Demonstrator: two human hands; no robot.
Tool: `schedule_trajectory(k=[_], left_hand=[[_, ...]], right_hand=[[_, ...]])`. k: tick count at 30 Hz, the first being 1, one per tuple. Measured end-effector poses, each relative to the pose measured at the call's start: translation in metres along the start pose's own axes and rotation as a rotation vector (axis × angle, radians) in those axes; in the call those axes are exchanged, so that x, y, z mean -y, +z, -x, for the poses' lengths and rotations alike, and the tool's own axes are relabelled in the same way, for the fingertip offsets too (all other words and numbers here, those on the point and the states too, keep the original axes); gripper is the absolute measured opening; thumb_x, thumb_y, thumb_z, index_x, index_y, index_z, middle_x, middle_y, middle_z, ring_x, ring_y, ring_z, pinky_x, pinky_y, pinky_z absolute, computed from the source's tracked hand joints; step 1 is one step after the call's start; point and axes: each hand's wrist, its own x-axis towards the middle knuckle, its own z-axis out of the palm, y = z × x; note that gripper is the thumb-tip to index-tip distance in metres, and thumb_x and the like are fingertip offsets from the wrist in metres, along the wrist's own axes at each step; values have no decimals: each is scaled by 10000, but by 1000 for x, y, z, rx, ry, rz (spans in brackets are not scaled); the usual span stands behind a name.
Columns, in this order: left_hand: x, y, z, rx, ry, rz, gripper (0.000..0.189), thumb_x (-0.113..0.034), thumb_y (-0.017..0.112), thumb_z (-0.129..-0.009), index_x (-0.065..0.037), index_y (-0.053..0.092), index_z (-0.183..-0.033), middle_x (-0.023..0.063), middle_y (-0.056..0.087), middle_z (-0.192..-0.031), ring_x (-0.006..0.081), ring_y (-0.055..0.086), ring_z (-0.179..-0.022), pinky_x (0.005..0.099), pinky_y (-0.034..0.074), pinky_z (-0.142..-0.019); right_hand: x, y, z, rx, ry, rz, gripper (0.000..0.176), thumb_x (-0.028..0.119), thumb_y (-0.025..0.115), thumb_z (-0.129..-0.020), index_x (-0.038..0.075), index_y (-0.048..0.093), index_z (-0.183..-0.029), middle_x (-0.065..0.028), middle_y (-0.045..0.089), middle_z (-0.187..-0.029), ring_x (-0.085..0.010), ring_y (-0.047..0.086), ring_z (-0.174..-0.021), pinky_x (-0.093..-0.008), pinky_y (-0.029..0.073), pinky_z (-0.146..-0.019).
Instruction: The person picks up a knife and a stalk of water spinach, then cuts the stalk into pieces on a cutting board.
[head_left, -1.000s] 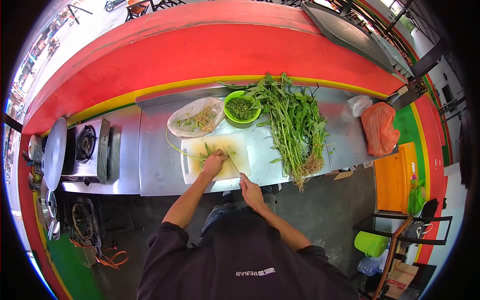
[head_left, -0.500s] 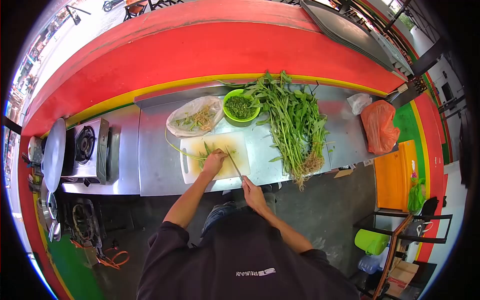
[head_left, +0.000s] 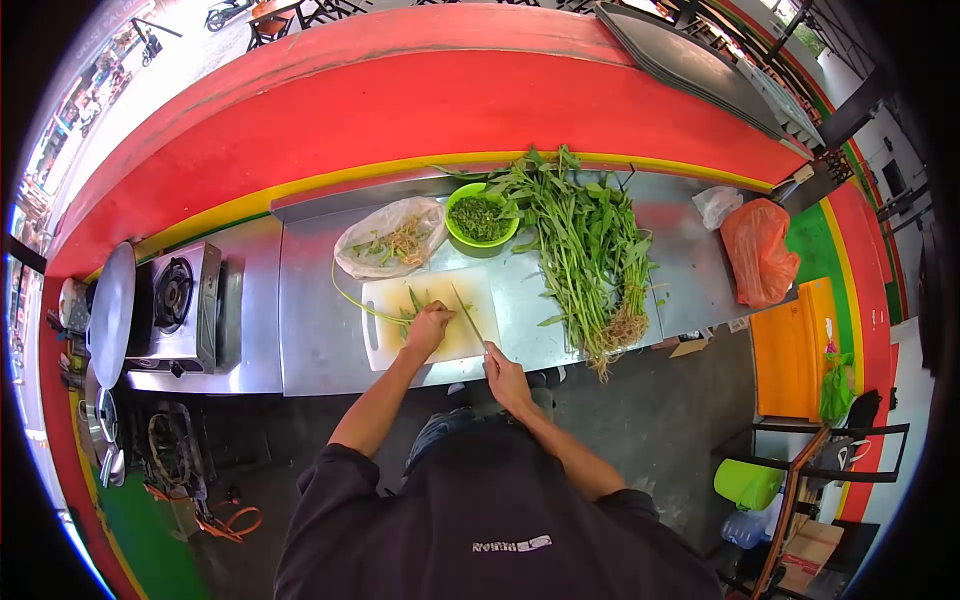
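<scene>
My left hand [head_left: 427, 328] presses down on a few green stems [head_left: 412, 306] lying on the white cutting board [head_left: 478, 335]. My right hand [head_left: 503, 372] grips the handle of a knife [head_left: 468, 317], whose blade angles up across the board just right of my left hand. A green bowl [head_left: 481, 219] of chopped greens stands behind the board. To its right lies a large pile of leafy green stalks [head_left: 590, 252] with their roots toward me.
A clear plastic bag [head_left: 392, 238] of trimmings lies left of the bowl on the steel counter [head_left: 315, 310]. A gas stove [head_left: 180, 300] and a round metal lid [head_left: 110, 310] sit at far left. An orange bag [head_left: 757, 252] and a white bag [head_left: 718, 207] lie at right.
The knife blade has lifted and swung up beside my left hand; my right hand has shifted slightly toward the board. My left hand stays on the stems.
</scene>
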Motion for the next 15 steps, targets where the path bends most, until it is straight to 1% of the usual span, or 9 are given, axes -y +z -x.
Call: schedule_trajectory(k=[4, 7, 9, 10, 12, 15], left_hand=[[1, 7, -2, -42, -20, 14, 187, -34, 631, -865, -56, 769, -990, 134, 675, -949, 335, 654, -933, 429, 542, -834], [2, 8, -3, -59, -11, 49, 172, -35, 641, -859, -47, 767, -976, 126, 678, -930, 334, 655, -919, 429, 544, -819], [3, 8, -3, -66, 1, 62, 164, -33, 648, -855, -42, 766, -969, 121, 679, -920, 334, 657, -910, 429, 545, -809], [3, 7, -3, -69, 15, 50, 164, -24, 650, -852, -41, 765, -967, 124, 677, -921, 332, 658, -904, 427, 545, -804], [-1, 5, -3, -70, 29, 41, 164, -15, 652, -848, -41, 765, -965, 126, 675, -922, 330, 659, -898, 425, 546, -798], [-9, -4, -5, -27, 52, -7, 166, -11, 650, -851, -46, 766, -965, 130, 669, -926, 330, 662, -891, 425, 546, -797]], right_hand=[[0, -5, 11, 26, 14, 21, 405, 302, 531, -1025, 98, 569, -1372, -274, 644, -760, -442, 672, -732, -448, 508, -647], [-5, 1, 14, 15, 0, 13, 402, 298, 527, -1025, 101, 570, -1373, -274, 644, -757, -452, 668, -737, -470, 508, -649], [-5, 4, 13, 1, -35, 89, 396, 288, 520, -1026, 111, 562, -1377, -274, 641, -741, -464, 664, -736, -497, 505, -651], [-4, 4, 12, 0, -32, 89, 396, 288, 520, -1026, 111, 562, -1377, -274, 641, -741, -464, 664, -736, -497, 505, -651], [-3, 4, 8, 58, 5, 192, 391, 279, 515, -1026, 119, 551, -1381, -280, 646, -768, -468, 665, -772, -517, 502, -670], [-1, 8, -2, 39, -12, 154, 392, 277, 515, -1026, 117, 541, -1383, -286, 648, -794, -462, 669, -792, -506, 504, -678]])
